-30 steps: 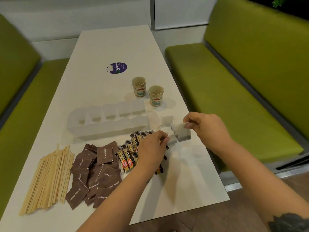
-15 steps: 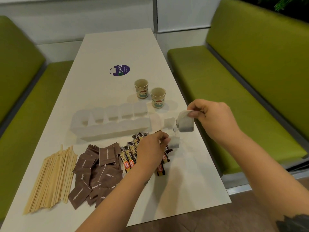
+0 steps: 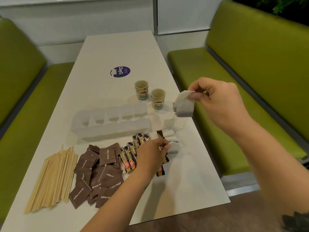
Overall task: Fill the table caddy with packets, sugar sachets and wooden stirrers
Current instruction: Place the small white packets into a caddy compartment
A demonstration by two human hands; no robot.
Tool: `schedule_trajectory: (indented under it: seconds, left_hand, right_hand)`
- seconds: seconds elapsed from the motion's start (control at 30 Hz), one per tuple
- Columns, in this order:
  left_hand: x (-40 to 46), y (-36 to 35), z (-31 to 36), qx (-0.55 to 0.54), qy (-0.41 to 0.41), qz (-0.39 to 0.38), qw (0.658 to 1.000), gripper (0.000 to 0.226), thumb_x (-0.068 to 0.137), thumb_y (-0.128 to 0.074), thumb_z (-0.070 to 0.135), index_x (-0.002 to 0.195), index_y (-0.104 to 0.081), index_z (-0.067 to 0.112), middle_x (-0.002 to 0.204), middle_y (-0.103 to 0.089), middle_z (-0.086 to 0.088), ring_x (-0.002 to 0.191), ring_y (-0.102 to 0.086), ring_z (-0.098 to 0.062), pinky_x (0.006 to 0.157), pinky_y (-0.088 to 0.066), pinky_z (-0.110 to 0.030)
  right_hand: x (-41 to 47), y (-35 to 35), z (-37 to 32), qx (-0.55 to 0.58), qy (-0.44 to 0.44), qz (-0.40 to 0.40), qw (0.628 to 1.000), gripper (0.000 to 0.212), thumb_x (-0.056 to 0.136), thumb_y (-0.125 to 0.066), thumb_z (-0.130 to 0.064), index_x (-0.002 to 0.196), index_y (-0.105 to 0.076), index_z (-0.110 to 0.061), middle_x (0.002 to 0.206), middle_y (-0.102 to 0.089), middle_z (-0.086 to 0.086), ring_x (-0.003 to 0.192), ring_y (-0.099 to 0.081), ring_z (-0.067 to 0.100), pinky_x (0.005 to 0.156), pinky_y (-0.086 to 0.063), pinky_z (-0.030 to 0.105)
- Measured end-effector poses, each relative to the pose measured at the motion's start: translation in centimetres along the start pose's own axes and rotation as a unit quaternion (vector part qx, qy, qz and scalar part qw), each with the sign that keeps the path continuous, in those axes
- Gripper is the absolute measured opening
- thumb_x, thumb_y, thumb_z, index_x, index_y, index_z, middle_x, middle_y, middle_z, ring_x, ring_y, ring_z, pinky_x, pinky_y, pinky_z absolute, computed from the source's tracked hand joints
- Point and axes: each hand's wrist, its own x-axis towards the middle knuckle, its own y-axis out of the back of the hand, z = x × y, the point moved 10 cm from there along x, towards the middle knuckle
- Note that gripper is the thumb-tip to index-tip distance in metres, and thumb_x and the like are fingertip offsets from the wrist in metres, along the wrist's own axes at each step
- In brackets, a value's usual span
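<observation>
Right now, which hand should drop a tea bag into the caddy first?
Right, probably. The right hand already pinches a tea bag lifted clear of the table, just past the white caddy's right end. The left hand is low, fingers on a tea bag lying in the pile.

Long white table [image 3: 107, 52] btwn green benches. On it: white caddy [image 3: 110, 124], 2 small cups [image 3: 150, 96], round purple sticker [image 3: 120, 72], wooden stirrers [image 3: 51, 178] at left, brown sugar sachets [image 3: 98, 174] beside them, stick packets [image 3: 133, 153], white tea bags [image 3: 172, 141] nr right edge.
</observation>
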Motion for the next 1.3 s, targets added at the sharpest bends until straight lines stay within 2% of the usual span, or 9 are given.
schedule_trajectory:
  seconds: [0.1,0.2,0.4,0.53,0.7,0.9,1.07,1.13,1.3]
  left_hand:
    - [-0.4,0.1,0.1,-0.012,-0.005,0.007,1.000,0.015,0.090,-0.058,0.038,0.091,-0.070,0.028,0.084,-0.071,0.013,0.075,-0.063,-0.006,0.072,-0.051,-0.027]
    - [-0.6,0.7,0.2,-0.019,0.000,0.013,1.000,0.016,0.090,-0.058,0.038,0.091,-0.070,0.027,0.082,-0.070,0.012,0.073,-0.060,-0.005,0.070,-0.047,-0.024]
    - [-1.3,2.6,0.9,-0.027,-0.013,0.040,0.999,0.014,0.089,-0.061,0.034,0.092,-0.070,0.023,0.086,-0.070,0.011,0.081,-0.063,-0.009,0.072,-0.046,-0.024]
    - [-1.5,4.0,1.5,-0.053,-0.010,0.056,0.997,0.014,0.090,-0.060,0.033,0.093,-0.069,0.023,0.088,-0.070,0.009,0.084,-0.061,-0.011,0.075,-0.048,-0.029]
    - [-1.1,5.5,2.4,-0.088,-0.014,0.068,0.994,0.008,0.090,-0.060,0.031,0.090,-0.066,0.025,0.083,-0.067,0.011,0.072,-0.057,-0.010,0.066,-0.044,-0.027]
    - [-0.2,7.7,3.4,-0.096,-0.026,0.096,0.990,0.010,0.090,-0.059,0.034,0.091,-0.066,0.027,0.085,-0.065,0.013,0.059,-0.045,-0.001,0.063,-0.041,-0.026]
    - [1.3,9.3,3.6,-0.103,-0.018,0.126,0.987,0.009,0.090,-0.059,0.034,0.090,-0.065,0.026,0.086,-0.066,0.012,0.068,-0.058,-0.012,0.067,-0.049,-0.031]
    - [1.6,9.9,3.8,-0.097,-0.024,0.137,0.985,0.009,0.090,-0.059,0.033,0.090,-0.065,0.026,0.085,-0.066,0.012,0.068,-0.054,-0.010,0.066,-0.045,-0.029]
    - [1.6,10.7,5.6,-0.119,-0.062,0.136,0.981,0.009,0.091,-0.059,0.029,0.089,-0.063,0.022,0.081,-0.064,0.007,0.078,-0.056,-0.012,0.068,-0.044,-0.028]
  right_hand:
    - [0.2,0.3,-0.4,0.002,0.003,0.002,1.000,0.005,0.086,-0.065,-0.020,0.089,-0.068,-0.020,0.077,-0.062,-0.008,0.076,-0.057,0.017,0.069,-0.048,0.037]
    - [0.2,0.5,-0.6,0.003,0.006,0.002,1.000,0.004,0.086,-0.065,-0.020,0.088,-0.068,-0.021,0.077,-0.061,-0.009,0.075,-0.056,0.016,0.068,-0.047,0.036]
    - [-0.1,0.5,-0.4,0.005,0.009,-0.008,1.000,0.003,0.084,-0.066,-0.020,0.087,-0.068,-0.021,0.076,-0.062,-0.008,0.071,-0.053,0.015,0.066,-0.044,0.036]
    - [-0.3,0.2,0.0,0.003,0.005,-0.029,1.000,0.002,0.084,-0.066,-0.021,0.086,-0.067,-0.023,0.077,-0.062,-0.008,0.059,-0.044,0.005,0.061,-0.034,0.030]
    - [-0.5,0.0,0.0,0.001,0.007,-0.050,0.999,0.003,0.084,-0.066,-0.021,0.084,-0.067,-0.024,0.076,-0.063,-0.008,0.055,-0.042,0.002,0.056,-0.032,0.028]
    - [-0.6,-0.3,-0.5,0.005,0.002,-0.078,0.997,0.012,0.084,-0.067,-0.021,0.078,-0.064,-0.031,0.067,-0.058,-0.014,0.055,-0.044,0.007,0.053,-0.034,0.024]
    - [-1.1,-1.6,-1.1,0.026,-0.007,-0.140,0.990,0.015,0.081,-0.069,-0.021,0.074,-0.064,-0.033,0.070,-0.062,-0.014,0.071,-0.056,0.014,0.067,-0.045,0.031]
    - [-1.2,-2.3,-1.5,0.029,-0.005,-0.158,0.987,0.015,0.080,-0.071,-0.020,0.074,-0.064,-0.032,0.071,-0.062,-0.015,0.074,-0.058,0.012,0.069,-0.046,0.030]
    - [-0.6,-4.7,-1.3,-0.005,-0.002,-0.180,0.984,0.017,0.080,-0.071,-0.022,0.079,-0.060,-0.035,0.072,-0.062,-0.014,0.070,-0.055,0.005,0.061,-0.040,0.022]
